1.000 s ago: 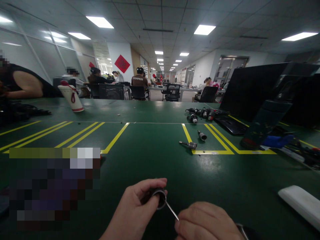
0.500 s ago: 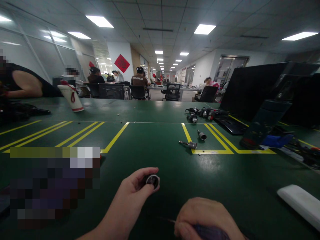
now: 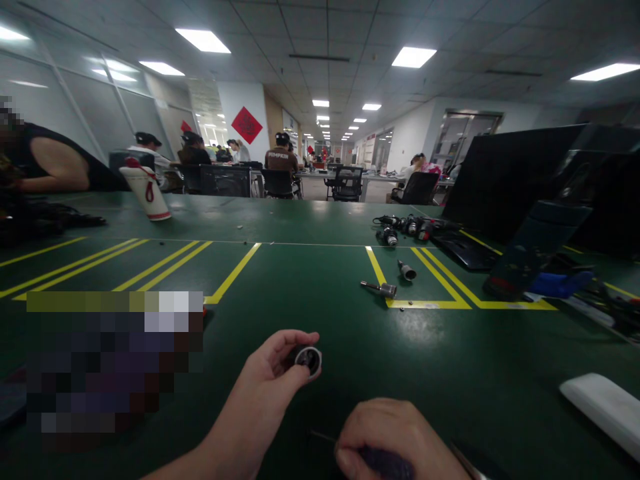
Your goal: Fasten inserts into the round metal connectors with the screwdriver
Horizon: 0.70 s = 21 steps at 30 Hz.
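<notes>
Green table (image 3: 300,287) underneath. My right hand (image 3: 390,430), at 5 o'clock in view, is closed round a dark tool handle (image 3: 385,462). My left hand (image 3: 277,363), at 7, pinches a small metal cup (image 3: 311,360), which sits at 10 o'clock from my right hand, open end toward about 4; my grip hides most of its long axis. The thin shaft (image 3: 323,437) points near 10, apart from the cup.

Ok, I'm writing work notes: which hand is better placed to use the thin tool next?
Likely the right hand: it grips the thin tool, while the left hand holds the open-ended round part.
</notes>
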{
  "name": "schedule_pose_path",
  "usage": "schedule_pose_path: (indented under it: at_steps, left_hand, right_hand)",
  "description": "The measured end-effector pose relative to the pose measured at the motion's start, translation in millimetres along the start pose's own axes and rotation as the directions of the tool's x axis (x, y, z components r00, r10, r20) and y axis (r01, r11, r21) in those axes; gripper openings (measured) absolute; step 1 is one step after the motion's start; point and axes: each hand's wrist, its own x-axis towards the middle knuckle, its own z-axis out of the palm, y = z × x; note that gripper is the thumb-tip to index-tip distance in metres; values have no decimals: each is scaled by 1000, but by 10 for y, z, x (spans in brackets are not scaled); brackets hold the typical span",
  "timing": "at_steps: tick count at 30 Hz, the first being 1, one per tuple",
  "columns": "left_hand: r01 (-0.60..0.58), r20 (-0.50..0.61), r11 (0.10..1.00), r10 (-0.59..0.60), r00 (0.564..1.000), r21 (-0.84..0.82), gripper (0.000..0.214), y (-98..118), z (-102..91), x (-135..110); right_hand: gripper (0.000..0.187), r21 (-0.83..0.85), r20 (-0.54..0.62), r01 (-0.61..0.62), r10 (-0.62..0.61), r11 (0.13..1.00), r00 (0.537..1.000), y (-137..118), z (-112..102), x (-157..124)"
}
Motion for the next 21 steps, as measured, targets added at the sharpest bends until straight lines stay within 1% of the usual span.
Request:
schedule_pose_path:
  at_steps: [2,4,5,6,7,8,9,10,11,12,13,14,15,17,18,19,21]
  left_hand:
    - [11,8,1000,-11,1000,-1,28,6,2,-10]
    - [47,19,999,-47,999,17,32,20,6,-22]
    - [62,24,998,-63,998,28,33,28,9,-28]
    - [70,24,997,-71,997,37,34,34,13,-33]
    - [73,26,996,-74,997,43,34,39,16,-37]
    - [69,23,997,-70,997,45,34,41,19,-40]
    - [65,17,997,-66,998,44,34,41,21,-44]
    - [67,13,997,-68,998,40,34,40,23,-48]
    - [70,15,997,-71,997,38,33,38,24,-52]
    - [72,15,997,-73,997,39,32,37,24,-57]
    - [70,17,997,-71,997,42,30,36,26,-62]
    - [63,21,997,-63,998,44,29,36,28,-67]
    - [49,25,998,-51,998,43,27,36,31,-70]
    - [20,39,999,-21,999,30,24,32,39,-73]
    - [10,54,1000,-11,999,23,23,27,43,-71]
    - [3,76,1000,-4,997,18,23,19,44,-67]
    - [-1,116,1000,-1,993,20,23,2,42,-55]
  right_hand:
    - [37,-41,-26,-17,16,999,1000,-35,-52,-19]
    - [40,-47,-72,-70,67,996,995,-50,-78,-47]
    - [39,-8,-99,-118,117,993,988,-42,-72,-62]
    - [38,76,-101,-181,188,981,977,-23,-54,-77]
    - [37,203,-81,-241,262,949,962,6,-26,-89]
    - [38,354,-21,-321,350,878,936,41,7,-99]
    - [39,503,50,-375,407,779,912,78,38,-105]
    - [40,624,71,-381,436,682,897,111,60,-108]
    - [40,711,71,-364,453,602,889,135,69,-107]
    - [38,764,32,-315,455,563,890,146,60,-104]
    - [35,780,-28,-264,453,568,891,142,35,-98]
    - [32,758,-87,-222,432,614,898,124,-5,-89]
    - [28,700,-142,-191,397,688,907,95,-53,-78]
    - [22,469,-198,-155,274,870,941,22,-151,-51]
    - [18,346,-225,-111,197,932,954,-12,-190,-36]
    - [17,242,-248,-49,111,969,962,-39,-217,-22]
    - [16,103,-287,62,-30,993,957,-68,-237,-1]
